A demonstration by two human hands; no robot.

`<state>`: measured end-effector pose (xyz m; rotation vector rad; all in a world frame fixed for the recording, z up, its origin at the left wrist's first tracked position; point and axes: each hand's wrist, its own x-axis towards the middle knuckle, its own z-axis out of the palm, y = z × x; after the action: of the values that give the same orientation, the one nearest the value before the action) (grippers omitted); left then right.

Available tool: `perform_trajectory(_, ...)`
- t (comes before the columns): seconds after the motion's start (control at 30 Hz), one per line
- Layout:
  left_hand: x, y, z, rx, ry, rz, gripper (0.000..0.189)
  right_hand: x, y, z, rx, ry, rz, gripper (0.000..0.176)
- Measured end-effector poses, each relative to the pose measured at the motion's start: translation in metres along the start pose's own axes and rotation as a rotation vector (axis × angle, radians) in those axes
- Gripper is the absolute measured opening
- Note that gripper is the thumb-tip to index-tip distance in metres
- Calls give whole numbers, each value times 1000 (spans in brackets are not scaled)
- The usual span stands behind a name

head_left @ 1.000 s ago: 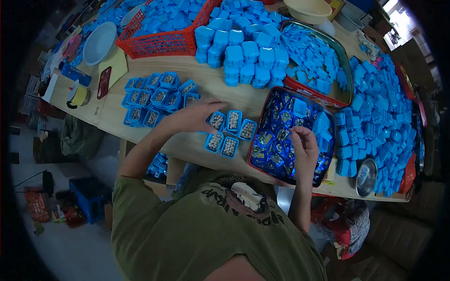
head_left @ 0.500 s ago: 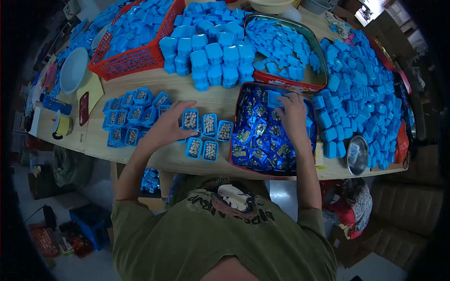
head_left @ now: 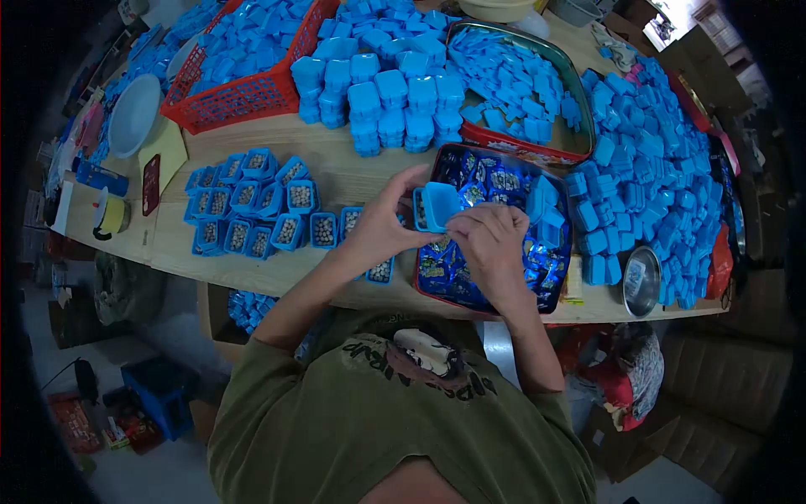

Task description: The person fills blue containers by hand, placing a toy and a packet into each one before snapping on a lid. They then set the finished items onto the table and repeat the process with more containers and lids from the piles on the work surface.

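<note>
Grip: left hand point(head_left: 382, 227) was closed around a small blue box point(head_left: 419, 210), thumb above it and fingers beneath, held in the air over the far-left corner of the sachet tin point(head_left: 417, 281).
Right hand: right hand point(head_left: 487, 239) had its fingertips pinched on the near edge of the blue lid point(head_left: 442, 204), which stood tilted against the box; whether the fingers also held a sachet could not be told.
Box: open side turned towards the person, pale beads showing inside.
Below: blue foil sachets point(head_left: 470, 269) filled the tin, with a few loose blue lids at its right side.
Left of the hands: filled open boxes point(head_left: 252, 210) sat in rows on the worktop point(head_left: 353, 172), near its front edge.
Further out: stacked closed boxes point(head_left: 386, 101) stood towards the far edge, beside a red basket point(head_left: 243, 105), with a loose heap of blue boxes point(head_left: 655, 168) at the right end.
Risk: the box looked tipped, so beads could likely spill among the sachets if the lid slipped off the rim.
Risk: a forearm could probably knock the row nearest the front edge, since the left arm passed just over it.
</note>
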<state>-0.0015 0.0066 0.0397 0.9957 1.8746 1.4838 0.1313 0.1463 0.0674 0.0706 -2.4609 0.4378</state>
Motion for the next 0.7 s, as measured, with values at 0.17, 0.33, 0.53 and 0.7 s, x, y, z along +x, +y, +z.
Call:
perform_trajectory(0.17,-1,-5,4,39,20,101,96,-2,-3,8,32,-15,26,20)
perform_trajectory(0.33,-2,1,3,53,16,110,96,-2,-6,7,18,-50,-2,14)
perform_trajectory(0.53,-3,3,5,111,37,162,84,-8,-6,7,42,-83,33,14)
perform_trajectory(0.7,-3,-4,4,233,29,255,72,-9,-8,4,27,-121,50,17)
